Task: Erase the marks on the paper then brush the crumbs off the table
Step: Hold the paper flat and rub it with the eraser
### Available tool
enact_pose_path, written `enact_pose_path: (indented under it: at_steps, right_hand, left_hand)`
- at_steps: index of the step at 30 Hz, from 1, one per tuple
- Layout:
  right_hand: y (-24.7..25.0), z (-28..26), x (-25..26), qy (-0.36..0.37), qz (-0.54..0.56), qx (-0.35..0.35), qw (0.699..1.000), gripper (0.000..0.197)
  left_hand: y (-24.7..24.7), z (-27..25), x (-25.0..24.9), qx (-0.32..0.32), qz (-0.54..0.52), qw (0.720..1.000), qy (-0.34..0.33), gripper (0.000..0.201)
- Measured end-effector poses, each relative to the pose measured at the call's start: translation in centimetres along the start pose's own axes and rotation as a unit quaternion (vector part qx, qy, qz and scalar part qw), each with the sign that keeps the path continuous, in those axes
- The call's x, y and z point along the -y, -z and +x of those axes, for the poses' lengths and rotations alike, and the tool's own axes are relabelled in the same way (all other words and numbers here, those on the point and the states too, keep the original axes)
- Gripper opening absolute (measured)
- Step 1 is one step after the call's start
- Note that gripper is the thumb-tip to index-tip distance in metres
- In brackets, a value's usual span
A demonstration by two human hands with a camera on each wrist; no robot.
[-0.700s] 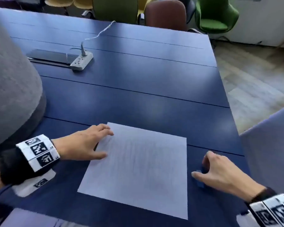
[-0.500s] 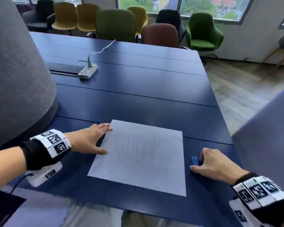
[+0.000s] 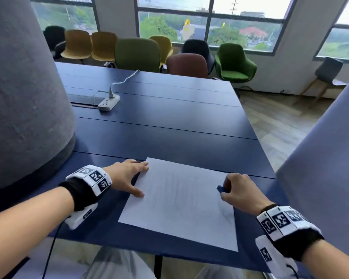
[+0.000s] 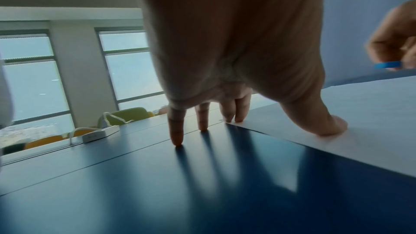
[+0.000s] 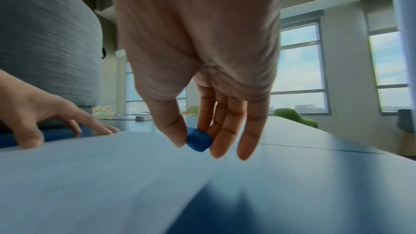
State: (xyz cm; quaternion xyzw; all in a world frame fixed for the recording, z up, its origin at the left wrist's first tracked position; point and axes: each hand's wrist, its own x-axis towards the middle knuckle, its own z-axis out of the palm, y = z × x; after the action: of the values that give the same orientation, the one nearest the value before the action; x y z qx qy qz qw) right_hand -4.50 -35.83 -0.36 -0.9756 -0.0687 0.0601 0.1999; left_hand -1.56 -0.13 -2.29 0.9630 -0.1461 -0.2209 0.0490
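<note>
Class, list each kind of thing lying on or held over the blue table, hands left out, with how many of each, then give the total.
Sheet of paper: 1
Blue eraser, pinched in the right hand: 1
White power strip: 1
Total: 3

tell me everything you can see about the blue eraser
The blue eraser is a small, matte, rubbery-looking block with rounded edges, plain blue with no markings visible. The right hand pinches it between thumb and fingers, just above the right edge of the white paper. Whether it touches the sheet cannot be told.
</note>
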Motion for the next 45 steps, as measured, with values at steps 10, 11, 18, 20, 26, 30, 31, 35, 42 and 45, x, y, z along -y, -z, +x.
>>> enact_pose_path:
  at_steps: [10, 11, 18, 20, 26, 30, 31, 35, 42, 45]
  right_hand:
    - [-3.6, 6.5, 8.2, 0.151, 0.06, 0.098, 0.982, 0.013]
    - [-4.1, 6.9, 8.7, 0.154, 0.064, 0.102, 0.981, 0.013]
    - [-5.2, 9.0, 9.6, 0.155, 0.07, 0.094, 0.981, 0.017]
    - [-5.2, 9.5, 10.0, 0.162, 0.064, 0.085, 0.981, 0.02]
    - [-5.5, 10.4, 10.6, 0.174, 0.058, 0.066, 0.981, 0.019]
    - [-5.8, 10.4, 10.8, 0.198, 0.031, 0.066, 0.978, 0.013]
    - [-5.8, 10.3, 10.9, 0.205, 0.029, 0.069, 0.976, 0.011]
    - [-5.9, 10.5, 11.0, 0.194, 0.044, 0.066, 0.978, 0.009]
    - [-6.4, 9.4, 11.9, 0.246, 0.004, 0.106, 0.963, 0.011]
    - [-5.9, 10.3, 11.9, 0.235, -0.032, 0.095, 0.967, 0.016]
  left_hand:
    - [-1.4, -0.7, -2.6, -0.038, 0.065, 0.996, -0.047, 0.114]
    - [-1.3, -0.6, -2.6, -0.037, 0.07, 0.996, -0.047, 0.113]
    - [-0.7, -0.5, -2.1, -0.006, 0.077, 0.995, -0.056, 0.117]
    - [-0.7, -0.6, -2.1, -0.009, 0.069, 0.996, -0.053, 0.121]
    - [-0.7, -0.7, -2.0, 0.002, 0.055, 0.998, -0.035, 0.125]
    - [-0.7, -0.6, -2.0, 0.012, 0.049, 0.998, -0.024, 0.126]
    - [-0.7, -0.6, -2.0, 0.018, 0.043, 0.999, -0.02, 0.126]
    - [-0.7, -0.6, -1.9, 0.04, 0.023, 0.999, -0.011, 0.128]
    - [-0.5, -0.7, -1.9, 0.042, 0.02, 0.999, -0.011, 0.129]
    - [-0.5, -0.7, -2.0, 0.041, 0.022, 0.999, -0.013, 0.129]
